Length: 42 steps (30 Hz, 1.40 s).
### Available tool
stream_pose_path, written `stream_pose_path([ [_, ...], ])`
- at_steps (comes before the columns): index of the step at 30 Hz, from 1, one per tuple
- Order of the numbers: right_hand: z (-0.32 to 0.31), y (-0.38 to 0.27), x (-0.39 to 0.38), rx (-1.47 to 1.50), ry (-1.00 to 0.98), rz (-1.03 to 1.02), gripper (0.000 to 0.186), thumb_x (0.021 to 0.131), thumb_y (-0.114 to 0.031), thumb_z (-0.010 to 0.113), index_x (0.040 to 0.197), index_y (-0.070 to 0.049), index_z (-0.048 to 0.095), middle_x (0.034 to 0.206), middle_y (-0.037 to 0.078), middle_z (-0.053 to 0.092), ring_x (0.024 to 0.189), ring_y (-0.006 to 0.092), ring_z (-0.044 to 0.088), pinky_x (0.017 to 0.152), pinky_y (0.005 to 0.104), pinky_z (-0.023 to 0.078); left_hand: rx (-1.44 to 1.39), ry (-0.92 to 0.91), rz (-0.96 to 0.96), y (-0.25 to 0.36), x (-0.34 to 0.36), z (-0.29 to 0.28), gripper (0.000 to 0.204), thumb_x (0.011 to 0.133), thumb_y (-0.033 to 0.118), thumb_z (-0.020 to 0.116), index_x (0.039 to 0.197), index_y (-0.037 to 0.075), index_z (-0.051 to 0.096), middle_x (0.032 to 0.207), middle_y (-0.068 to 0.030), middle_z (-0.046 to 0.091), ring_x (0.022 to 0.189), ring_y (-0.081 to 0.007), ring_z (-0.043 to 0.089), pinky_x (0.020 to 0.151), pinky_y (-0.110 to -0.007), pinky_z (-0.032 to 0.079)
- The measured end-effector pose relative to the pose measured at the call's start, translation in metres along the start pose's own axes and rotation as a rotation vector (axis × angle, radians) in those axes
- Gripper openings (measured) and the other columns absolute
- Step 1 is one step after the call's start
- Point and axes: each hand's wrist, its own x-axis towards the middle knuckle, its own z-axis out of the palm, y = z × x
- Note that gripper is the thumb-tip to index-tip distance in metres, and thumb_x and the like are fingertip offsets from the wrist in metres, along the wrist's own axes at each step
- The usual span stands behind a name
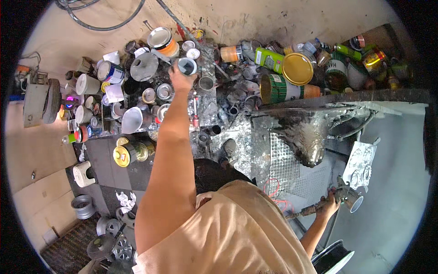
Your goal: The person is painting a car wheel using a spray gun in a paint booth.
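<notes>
My left hand reaches far out over the cluttered bench, its fingers wrapped round a small cup with something grey inside. An empty-looking clear cup stands just right of that hand. Left of it lies a round grey lid, and behind is an orange paint can with a pale lid. Low at the right, my right hand grips a spray gun with a hose running from its handle. A silvery patterned sheet hangs just beyond the gun.
Cans, tubs and cups crowd the paint-stained bench. More tins, among them one with a gold lid, fill a shelf at the far right. Wheel rims and a white stool stand on the left floor. A red hose trails nearby.
</notes>
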Motion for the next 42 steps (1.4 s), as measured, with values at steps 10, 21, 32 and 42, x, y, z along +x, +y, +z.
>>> stream_pose_path([
  [10,0.028,-0.01,0.035,0.065,-0.08,0.005,0.03,0.093,-0.022,0.069,0.119,-0.008,0.064,0.115,0.006,0.07,0.098,0.0177,0.064,0.067,0.035,0.045,0.135,-0.166,0.441,0.074,-0.009,-0.059,0.112,0.055,0.015,0.095,0.149,0.003,0.037,0.142,-0.0288,0.044,0.134,-0.0448,0.043,0.116,-0.048,0.035],
  [21,0.196,-0.076,0.096,0.407,-0.457,0.14,0.055,0.094,-0.046,0.07,0.126,-0.002,0.06,0.112,0.012,0.069,0.099,0.0282,0.069,0.078,0.0485,0.058,0.071,-0.229,0.524,0.187,-0.086,-0.2,0.107,0.056,0.019,0.092,0.147,0.001,0.038,0.14,-0.0307,0.044,0.129,-0.0481,0.046,0.112,-0.051,0.039],
  [32,0.248,-0.055,0.05,-0.083,-0.374,-0.414,0.095,0.093,-0.052,0.067,0.149,0.014,0.029,0.157,0.03,0.031,0.143,0.036,0.036,0.117,0.0378,0.029,-0.614,-0.466,0.405,0.199,-0.248,-0.257,0.113,0.055,0.027,0.097,0.144,0.0,0.033,0.136,-0.02,0.05,0.13,-0.0302,0.051,0.11,-0.048,0.039],
  [42,0.183,-0.094,-0.213,-0.184,-1.314,-0.839,0.035,0.088,-0.023,0.076,0.112,0.001,0.066,0.095,0.012,0.067,0.081,0.0146,0.058,0.072,0.0333,0.049,-0.449,-0.848,0.858,0.189,-0.267,-0.283,0.093,0.051,0.027,0.097,0.131,0.012,0.051,0.136,-0.0262,0.052,0.127,-0.0454,0.051,0.106,-0.054,0.043],
])
